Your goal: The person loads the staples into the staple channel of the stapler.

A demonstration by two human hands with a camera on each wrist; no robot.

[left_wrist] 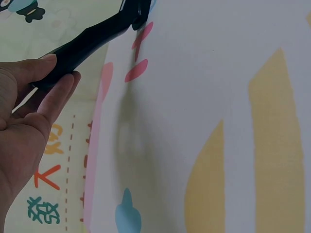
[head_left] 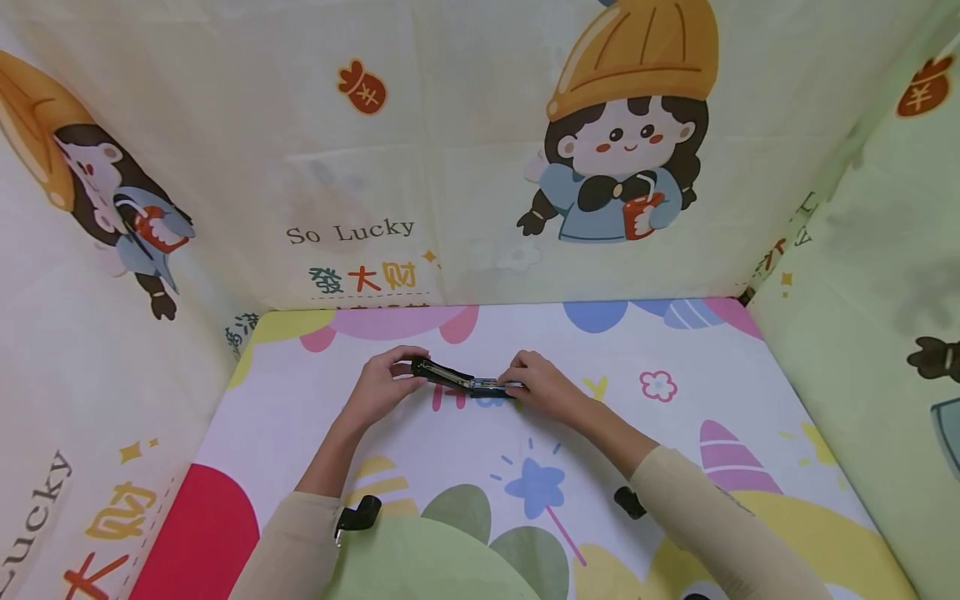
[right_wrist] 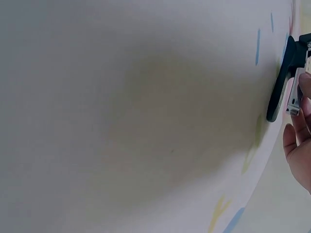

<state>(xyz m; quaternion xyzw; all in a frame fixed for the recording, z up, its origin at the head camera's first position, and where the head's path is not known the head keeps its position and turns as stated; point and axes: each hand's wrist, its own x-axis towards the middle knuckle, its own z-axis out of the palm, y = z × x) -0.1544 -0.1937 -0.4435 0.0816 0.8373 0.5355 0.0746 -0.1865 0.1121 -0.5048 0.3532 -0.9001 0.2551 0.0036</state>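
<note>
A black stapler [head_left: 448,377] is swung wide open at its hinge, held over the far middle of the table. My left hand [head_left: 381,385] pinches the end of its raised upper arm between thumb and fingers; the left wrist view shows that black arm [left_wrist: 87,44] slanting up from the fingertips. At the other half, my right hand [head_left: 551,390] grips the end with the metal rail. In the right wrist view the thumb and fingers hold the silver rail [right_wrist: 295,92], while the black base [right_wrist: 279,85] lies apart below it. Whether staples sit inside cannot be told.
The table [head_left: 480,450] wears a white cloth with colourful printed shapes. Printed fabric walls [head_left: 480,167] rise behind it and at both sides. A black strap piece [head_left: 360,513] sits at the left sleeve, another [head_left: 628,502] at the right.
</note>
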